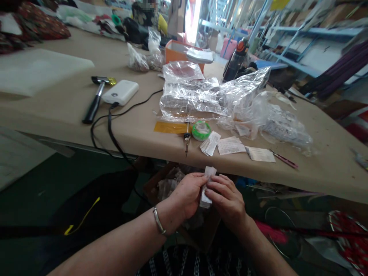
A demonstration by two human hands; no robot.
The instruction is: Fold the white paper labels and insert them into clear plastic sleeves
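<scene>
Below the table's front edge, my left hand (186, 193) and my right hand (227, 199) meet over my lap. Both pinch a small white paper packet (207, 184) held upright between their fingertips. A metal bangle sits on my left wrist. On the tan table (138, 130) just above them lie several similar white packets (230, 145), a green tape roll (201, 130), a soldering iron (187, 140) overhanging the edge, and a yellow strip (169, 127).
Crumpled clear plastic bags (230, 99) cover the table's middle. A hammer (94, 99) and a white power bank (120, 92) with a black cable lie at left. Tweezers (284, 159) rest at right. An orange box (181, 51) and a dark bottle (235, 61) stand behind. Another person sits at the far end.
</scene>
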